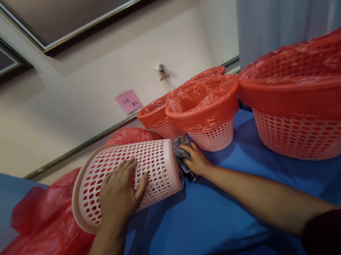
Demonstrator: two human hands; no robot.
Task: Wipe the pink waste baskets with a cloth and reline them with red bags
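Observation:
A pale pink perforated plastic basket [155,159] lies on its side on a blue cloth, its rim towards the left and its base towards the right. Flat against its side rests my left hand [119,188], fingers stretched out and thumb apart. At the base, my right hand [197,160] grips a grey cloth [181,150] and presses it to the bottom edge. Part of the cloth is hidden behind the fingers. Red plastic bag material [54,219] spreads around the basket's rim end.
Upright baskets lined with red bags stand behind: a middle one [214,136], a partly hidden one [166,128], and a large one [300,135] at right. Blue cloth [171,231] covers the surface. A pink note [128,101] and a plugged socket [161,71] are on the wall.

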